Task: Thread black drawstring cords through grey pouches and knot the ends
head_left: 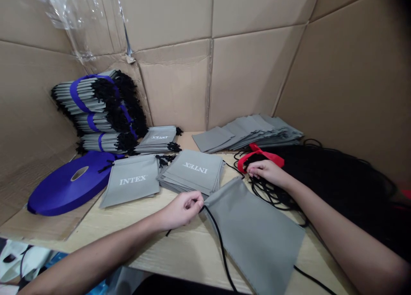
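Observation:
A plain grey drawstring bag [257, 230] lies slanted in front of me, its top edge toward my left hand. My left hand [184, 209] is closed in a pinch at the bag's upper left corner, on a black cord [221, 248] that trails down over the bag. My right hand [265, 171], fingers pinched together, is beside a red ribbon [272, 158] tied round a bundle of black cords [334, 183]; it appears to grip a black cord, though the fingertips partly hide it. Another cord length runs out from under the bag at lower right.
Grey bags printed INTEX lie in a middle stack [192, 171], with another bag [131, 179] at left. Behind are a small stack [159, 136], tied bundles [96, 98] and plain grey pieces [247, 132]. A purple ribbon roll [64, 188] lies left. Cardboard walls [176, 85] enclose the table.

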Demonstrator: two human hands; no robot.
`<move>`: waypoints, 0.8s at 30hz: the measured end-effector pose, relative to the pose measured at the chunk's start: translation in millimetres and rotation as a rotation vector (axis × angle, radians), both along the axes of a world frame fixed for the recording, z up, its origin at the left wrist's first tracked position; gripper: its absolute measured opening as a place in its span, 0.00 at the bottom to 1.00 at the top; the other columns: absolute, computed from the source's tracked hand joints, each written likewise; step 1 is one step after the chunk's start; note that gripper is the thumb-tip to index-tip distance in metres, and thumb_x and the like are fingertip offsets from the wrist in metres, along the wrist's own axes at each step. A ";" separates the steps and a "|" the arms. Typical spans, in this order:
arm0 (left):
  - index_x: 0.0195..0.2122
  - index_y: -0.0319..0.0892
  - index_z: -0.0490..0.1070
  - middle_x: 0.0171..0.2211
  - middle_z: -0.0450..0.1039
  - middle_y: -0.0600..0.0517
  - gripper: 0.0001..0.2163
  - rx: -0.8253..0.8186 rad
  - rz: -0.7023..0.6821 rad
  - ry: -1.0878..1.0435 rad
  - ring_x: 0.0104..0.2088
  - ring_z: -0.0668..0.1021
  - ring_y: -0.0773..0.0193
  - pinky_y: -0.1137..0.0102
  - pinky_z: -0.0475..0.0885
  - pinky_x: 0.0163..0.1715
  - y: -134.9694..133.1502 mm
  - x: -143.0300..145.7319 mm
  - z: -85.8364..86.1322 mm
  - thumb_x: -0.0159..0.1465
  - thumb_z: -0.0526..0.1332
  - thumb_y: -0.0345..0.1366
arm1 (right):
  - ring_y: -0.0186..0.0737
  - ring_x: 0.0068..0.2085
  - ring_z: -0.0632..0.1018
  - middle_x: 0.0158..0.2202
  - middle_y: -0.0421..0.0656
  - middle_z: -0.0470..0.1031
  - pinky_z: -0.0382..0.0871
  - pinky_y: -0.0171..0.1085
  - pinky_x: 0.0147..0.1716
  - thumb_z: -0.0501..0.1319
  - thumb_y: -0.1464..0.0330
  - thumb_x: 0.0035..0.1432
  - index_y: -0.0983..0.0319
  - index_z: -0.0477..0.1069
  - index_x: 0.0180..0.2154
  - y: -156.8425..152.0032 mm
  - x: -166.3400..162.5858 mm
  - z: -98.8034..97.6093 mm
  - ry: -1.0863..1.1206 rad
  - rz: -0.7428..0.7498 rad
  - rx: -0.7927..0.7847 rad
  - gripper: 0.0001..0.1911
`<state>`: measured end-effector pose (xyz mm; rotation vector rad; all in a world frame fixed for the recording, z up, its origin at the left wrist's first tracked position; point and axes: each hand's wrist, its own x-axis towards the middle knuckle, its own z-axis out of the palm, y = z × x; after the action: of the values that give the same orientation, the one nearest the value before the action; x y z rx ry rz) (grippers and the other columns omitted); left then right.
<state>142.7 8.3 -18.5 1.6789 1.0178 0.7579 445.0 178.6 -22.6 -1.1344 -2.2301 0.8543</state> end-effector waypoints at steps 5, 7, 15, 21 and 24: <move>0.28 0.43 0.55 0.18 0.48 0.62 0.14 -0.222 0.073 -0.104 0.15 0.54 0.76 0.81 0.47 0.12 3.9 1.1 4.1 0.59 0.53 0.48 | 0.34 0.22 0.66 0.19 0.39 0.67 0.59 0.34 0.23 0.56 0.55 0.48 0.62 0.68 0.21 -5.6 -2.9 4.8 0.013 -0.034 0.020 0.17; 0.28 0.43 0.55 0.18 0.47 0.62 0.14 -0.329 0.094 -0.157 0.15 0.52 0.76 0.81 0.43 0.12 6.7 1.6 6.2 0.59 0.54 0.48 | 0.34 0.22 0.66 0.19 0.39 0.66 0.59 0.34 0.23 0.56 0.54 0.49 0.62 0.68 0.21 -8.6 -4.3 8.3 0.019 -0.044 0.033 0.18; 0.25 0.37 0.67 0.16 0.65 0.56 0.19 -0.113 0.121 -0.072 0.17 0.66 0.72 0.77 0.58 0.21 15.6 4.1 -3.1 0.58 0.55 0.50 | 0.35 0.22 0.66 0.19 0.40 0.68 0.59 0.35 0.23 0.56 0.54 0.49 0.62 0.68 0.21 -21.2 -8.3 23.5 0.013 -0.076 0.115 0.18; 0.25 0.35 0.71 0.21 0.66 0.55 0.16 -0.089 0.260 -0.205 0.23 0.67 0.70 0.75 0.60 0.25 13.3 3.1 -1.5 0.54 0.60 0.47 | 0.35 0.22 0.66 0.20 0.39 0.67 0.58 0.34 0.24 0.53 0.58 0.54 0.62 0.69 0.23 -23.1 1.5 24.7 -0.068 -0.049 0.220 0.17; 0.22 0.35 0.71 0.15 0.56 0.58 0.17 -0.084 0.303 -0.199 0.18 0.59 0.73 0.76 0.55 0.20 8.1 3.7 5.0 0.55 0.60 0.46 | 0.35 0.22 0.66 0.19 0.39 0.67 0.57 0.33 0.23 0.54 0.57 0.54 0.62 0.69 0.23 -22.9 5.3 26.0 -0.073 -0.038 0.216 0.17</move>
<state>146.4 16.4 -13.4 1.3629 1.1584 1.0417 450.3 155.8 3.4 -1.1163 -2.2880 0.5482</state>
